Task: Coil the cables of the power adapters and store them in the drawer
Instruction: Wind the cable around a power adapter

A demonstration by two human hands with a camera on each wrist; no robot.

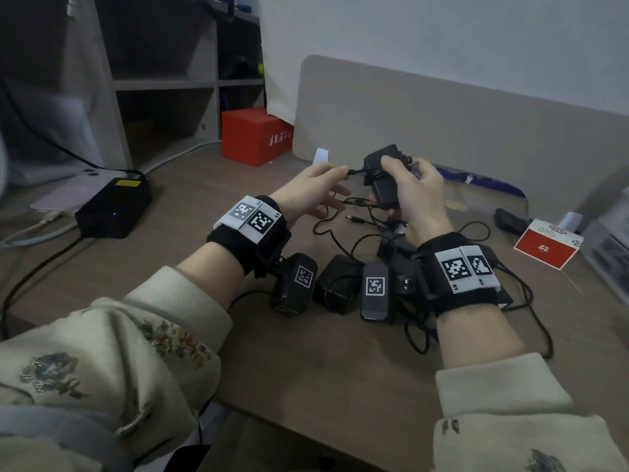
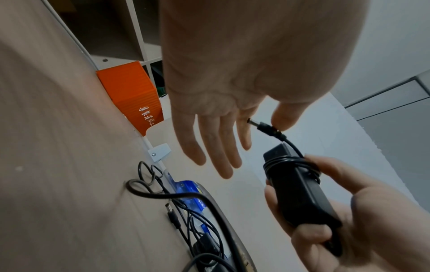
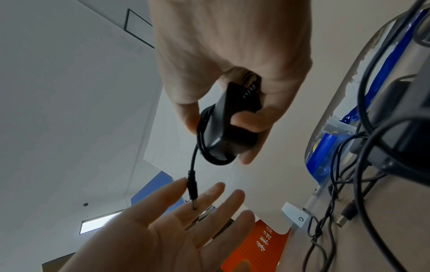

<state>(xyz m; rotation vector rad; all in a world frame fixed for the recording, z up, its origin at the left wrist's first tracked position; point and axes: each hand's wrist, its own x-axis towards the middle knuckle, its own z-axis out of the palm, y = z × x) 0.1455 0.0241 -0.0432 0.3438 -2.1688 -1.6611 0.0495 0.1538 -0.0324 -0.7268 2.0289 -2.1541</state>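
Both forearms reached up from the bottom of the head view, sleeves pushed back, a black band with white markers on each wrist. The left hand (image 1: 315, 189), at centre frame, was palm-down with middle, ring and little fingers straight and spread. Its thumb (image 2: 285, 117) and forefinger pinched the plug (image 2: 264, 127) at the cable's end. The right hand (image 1: 413, 199), just right of it and raised off the bench, was curled round an adapter (image 1: 383, 178), thumb on its near face, fingers wrapped behind. The two hands were close but apart.
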